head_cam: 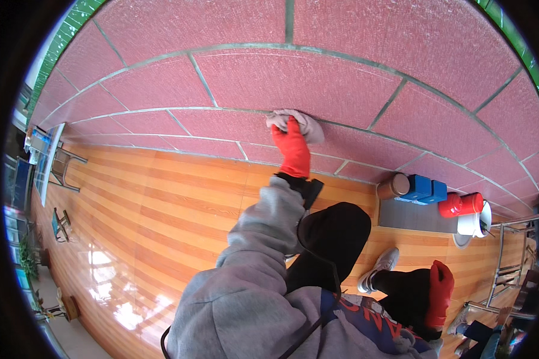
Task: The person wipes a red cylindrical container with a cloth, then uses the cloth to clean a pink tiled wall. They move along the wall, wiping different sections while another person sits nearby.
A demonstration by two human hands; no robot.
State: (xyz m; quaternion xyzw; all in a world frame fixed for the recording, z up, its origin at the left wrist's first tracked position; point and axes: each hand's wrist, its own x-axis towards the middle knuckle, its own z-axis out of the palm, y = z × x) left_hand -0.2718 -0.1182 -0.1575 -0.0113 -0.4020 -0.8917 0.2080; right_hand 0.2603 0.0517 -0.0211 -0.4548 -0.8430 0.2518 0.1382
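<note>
My left hand [293, 148], in a red glove, presses a crumpled pale pink cloth [312, 127] against a wall of pink blocks [314, 80] with grey joints. The cloth lies over a joint in the lower part of the wall. My right hand [440, 294], also red-gloved, is by my right leg in black trousers, away from the wall. Its palm and most fingers are turned from view, so I cannot tell whether it holds anything.
Low on the right stand a brown canister [393, 186], blue boxes [417, 188], red containers [470, 204] and a white bucket [471, 224]. A metal frame [498, 269] is farther right. Left are a chair [65, 168] and folding stool [60, 224] on the wood-pattern floor [184, 202].
</note>
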